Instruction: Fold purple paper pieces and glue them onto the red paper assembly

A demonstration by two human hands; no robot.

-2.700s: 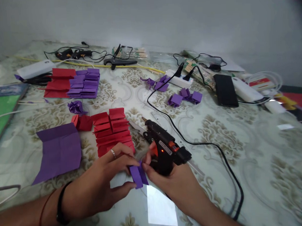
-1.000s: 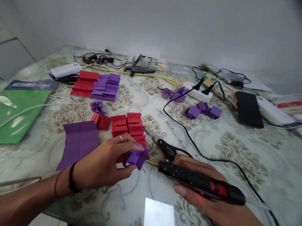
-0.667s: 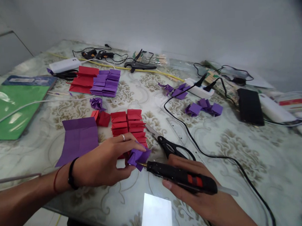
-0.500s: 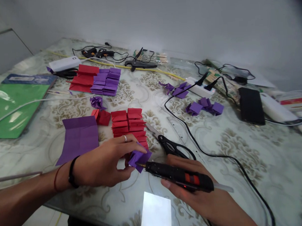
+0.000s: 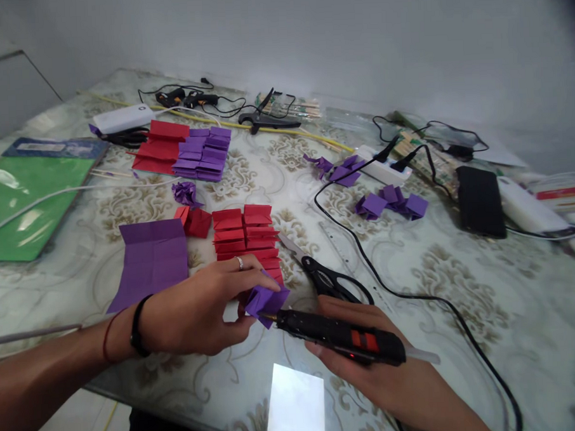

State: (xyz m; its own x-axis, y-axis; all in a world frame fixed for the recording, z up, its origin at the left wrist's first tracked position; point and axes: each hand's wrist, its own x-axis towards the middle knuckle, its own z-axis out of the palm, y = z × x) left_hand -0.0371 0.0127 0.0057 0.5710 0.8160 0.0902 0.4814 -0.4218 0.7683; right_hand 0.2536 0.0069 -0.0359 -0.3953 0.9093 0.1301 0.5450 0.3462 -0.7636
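The left hand (image 5: 196, 311) pinches a folded purple piece (image 5: 267, 300) between thumb and fingertips at the near middle of the table (image 5: 462, 284). The right hand (image 5: 394, 376), fingers wrapped round the glue gun (image 5: 340, 337), sets its nozzle against the piece's near edge. Gluing this piece looks under way; several purple bits (image 5: 392, 203) lie far right, while the red stack (image 5: 245, 233) and purple sheet (image 5: 151, 259) on the left seem unglued.
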